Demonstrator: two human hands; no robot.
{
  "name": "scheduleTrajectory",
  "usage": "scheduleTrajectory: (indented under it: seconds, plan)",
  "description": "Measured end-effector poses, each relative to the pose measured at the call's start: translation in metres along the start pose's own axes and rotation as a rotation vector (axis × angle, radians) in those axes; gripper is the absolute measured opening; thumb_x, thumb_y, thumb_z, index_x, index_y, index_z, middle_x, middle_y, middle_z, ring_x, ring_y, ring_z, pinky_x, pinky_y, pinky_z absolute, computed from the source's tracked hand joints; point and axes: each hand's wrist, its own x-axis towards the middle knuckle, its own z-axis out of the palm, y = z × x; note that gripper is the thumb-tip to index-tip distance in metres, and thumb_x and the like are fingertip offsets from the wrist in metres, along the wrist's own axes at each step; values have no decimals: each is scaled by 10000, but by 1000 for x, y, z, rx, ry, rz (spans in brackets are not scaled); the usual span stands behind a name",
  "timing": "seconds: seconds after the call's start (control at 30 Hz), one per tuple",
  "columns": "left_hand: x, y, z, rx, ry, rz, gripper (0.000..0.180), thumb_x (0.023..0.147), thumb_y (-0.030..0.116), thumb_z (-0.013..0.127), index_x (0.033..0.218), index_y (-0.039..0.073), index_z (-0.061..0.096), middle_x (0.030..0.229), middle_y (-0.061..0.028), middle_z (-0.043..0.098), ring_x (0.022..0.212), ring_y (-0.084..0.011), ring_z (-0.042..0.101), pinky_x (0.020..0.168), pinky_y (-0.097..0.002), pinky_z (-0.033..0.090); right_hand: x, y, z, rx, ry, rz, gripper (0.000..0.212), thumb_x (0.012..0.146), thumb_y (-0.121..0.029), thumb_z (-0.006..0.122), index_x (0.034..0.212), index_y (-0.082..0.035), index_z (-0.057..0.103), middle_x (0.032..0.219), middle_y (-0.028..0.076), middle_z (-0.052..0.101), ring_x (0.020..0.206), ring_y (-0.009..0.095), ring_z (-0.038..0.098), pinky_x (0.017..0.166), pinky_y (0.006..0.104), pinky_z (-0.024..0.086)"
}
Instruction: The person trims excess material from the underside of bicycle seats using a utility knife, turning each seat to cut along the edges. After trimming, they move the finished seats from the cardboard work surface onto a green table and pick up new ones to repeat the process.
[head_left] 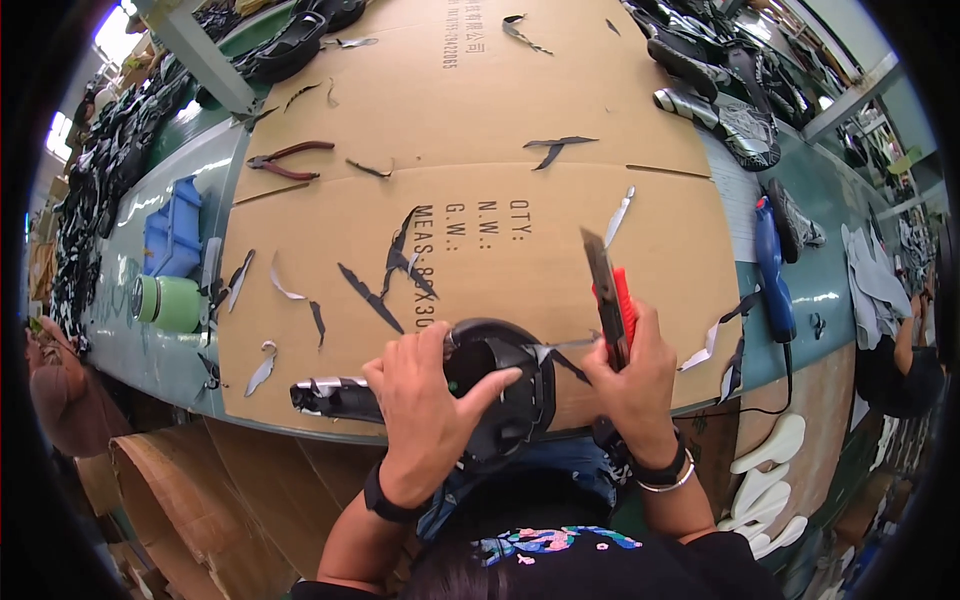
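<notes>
A person's left hand grips a black saddle at the near edge of the desk, fingers curled over the far side and thumb spread across the hollow, apparently to steady it. The right hand's fingers are closed around a red-handled knife, its blade angled toward the far edge, likely to keep it clear of the other hand. A thin strip stretches from saddle to right fingers; whether they pinch it cannot be told. The saddle's nose points left; its body overhangs the near edge.

A cardboard sheet covers the desk's middle, perhaps as protection, strewn with scraps. Pliers lie near its left edge, seemingly parked aside. On the desk's left, a blue bin stands beyond a green jar; on the right lies a blue corded tool, probably for easy reach.
</notes>
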Motion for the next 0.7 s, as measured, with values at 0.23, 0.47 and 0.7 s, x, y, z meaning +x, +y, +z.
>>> scheduleTrajectory:
  seconds: [0.23,0.47,0.7]
  plan:
    - [24,28,-6,-13,-70,341,375,713,268,790,1048,159,661,906,-28,541,962,-225,496,841,-394,303,3,-13,-12,451,-288,202,458,812,-55,661,1238,-35,494,877,139,648,730,241,675,653,317,525]
    - [27,19,13,-279,-27,285,110,676,123,791,759,152,724,760,50,583,872,-169,519,807,-357,284,-10,32,-48,250,-302,-94,575,837,-88,688,1367,-77,464,1106,177,651,783,290,661,698,357,536]
    - [28,18,12,-292,-11,302,115,669,107,799,762,139,741,721,37,584,821,-174,518,780,-320,320,-20,20,-51,-76,-520,-118,569,861,-140,666,1396,-136,471,735,89,578,610,263,586,549,386,483]
